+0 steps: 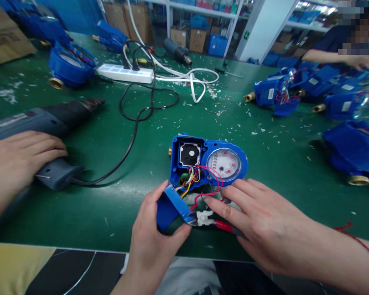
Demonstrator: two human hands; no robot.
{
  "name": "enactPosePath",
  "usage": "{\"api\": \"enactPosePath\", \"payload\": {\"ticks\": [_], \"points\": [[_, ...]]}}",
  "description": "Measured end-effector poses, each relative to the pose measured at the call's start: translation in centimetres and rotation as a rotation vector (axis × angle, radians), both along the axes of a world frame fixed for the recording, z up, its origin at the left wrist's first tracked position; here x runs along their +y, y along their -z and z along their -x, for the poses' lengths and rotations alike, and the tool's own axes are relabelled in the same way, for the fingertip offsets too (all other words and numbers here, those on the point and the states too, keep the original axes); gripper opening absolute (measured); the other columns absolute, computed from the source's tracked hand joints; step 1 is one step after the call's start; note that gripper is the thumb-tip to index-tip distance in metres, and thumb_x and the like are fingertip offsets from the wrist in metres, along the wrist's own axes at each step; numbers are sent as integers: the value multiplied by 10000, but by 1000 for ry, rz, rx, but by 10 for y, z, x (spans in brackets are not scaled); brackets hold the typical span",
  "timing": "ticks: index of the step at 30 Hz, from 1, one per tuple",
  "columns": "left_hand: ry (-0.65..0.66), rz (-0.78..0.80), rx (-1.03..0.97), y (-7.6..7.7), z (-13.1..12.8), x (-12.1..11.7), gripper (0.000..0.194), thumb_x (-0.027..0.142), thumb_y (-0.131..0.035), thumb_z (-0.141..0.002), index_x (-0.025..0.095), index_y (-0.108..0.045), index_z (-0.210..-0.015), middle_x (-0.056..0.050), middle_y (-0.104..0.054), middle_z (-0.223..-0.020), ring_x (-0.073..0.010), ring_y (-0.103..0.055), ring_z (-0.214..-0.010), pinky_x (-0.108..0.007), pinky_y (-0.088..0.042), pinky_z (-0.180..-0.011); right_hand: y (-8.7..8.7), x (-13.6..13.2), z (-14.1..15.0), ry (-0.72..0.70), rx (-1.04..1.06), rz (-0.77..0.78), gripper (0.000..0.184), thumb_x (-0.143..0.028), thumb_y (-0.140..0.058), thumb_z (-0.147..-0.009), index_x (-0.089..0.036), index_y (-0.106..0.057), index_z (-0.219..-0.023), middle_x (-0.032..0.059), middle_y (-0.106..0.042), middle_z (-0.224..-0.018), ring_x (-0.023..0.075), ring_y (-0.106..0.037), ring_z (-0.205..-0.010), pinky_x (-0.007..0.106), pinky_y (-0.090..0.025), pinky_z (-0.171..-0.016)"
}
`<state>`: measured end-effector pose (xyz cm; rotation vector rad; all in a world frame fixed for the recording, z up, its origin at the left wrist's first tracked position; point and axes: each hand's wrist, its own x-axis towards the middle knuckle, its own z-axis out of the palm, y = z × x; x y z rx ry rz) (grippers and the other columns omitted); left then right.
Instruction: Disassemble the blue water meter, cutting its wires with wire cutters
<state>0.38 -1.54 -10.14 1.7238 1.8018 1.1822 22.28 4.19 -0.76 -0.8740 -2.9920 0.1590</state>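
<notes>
Between the thumb and fingers of my left hand is a blue plastic cover, tilted, with coloured wires running to it. My right hand is wrapped round red-handled side cutters. Their jaw tips touch or nearly touch the cover's lower edge, by the red wires; whether they grip anything I cannot tell. Just beyond both hands lies a blue water meter with a round dial. Its square compartment is uncovered, showing a black round part and a bundle of wires.
At left, another person's hand rests on a heat gun with a black cord. A white power strip and second heat gun lie farther back. Several blue meters stand right, near another person's hand. Scraps litter the green table.
</notes>
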Motion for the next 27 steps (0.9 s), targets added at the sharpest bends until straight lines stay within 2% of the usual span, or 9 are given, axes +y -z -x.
{"api": "enactPosePath", "payload": {"ticks": [10,19,27], "points": [[-18,7,-99,1,-1,1,698,210,-755,-693,241,-494,-1339,-88,-648,-1284,-288,-642,-1173,-454,-547,-979,-6,2,4,11,-23,79,518,-150,-512,-768,-165,-572,-1282,146,-620,-1112,307,-585,-931,474,-517,-722],[-2,66,-160,0,2,1,718,249,-792,-698,245,-507,-1357,-89,-654,-1305,-300,-637,-1196,-457,-543,-998,-7,8,5,-94,-70,-10,562,-165,-573,-737,-128,-557,-1298,101,-619,-949,283,-570,-818,452,-502,-687],[-7,66,-163,-1,2,1,750,207,-796,-669,260,-509,-1361,-80,-648,-1327,-310,-623,-1220,-480,-528,-1024,-6,10,4,-155,-89,-37,566,-154,-616,-708,-125,-562,-1270,70,-640,-944,232,-566,-746,367,-445,-579]]}}
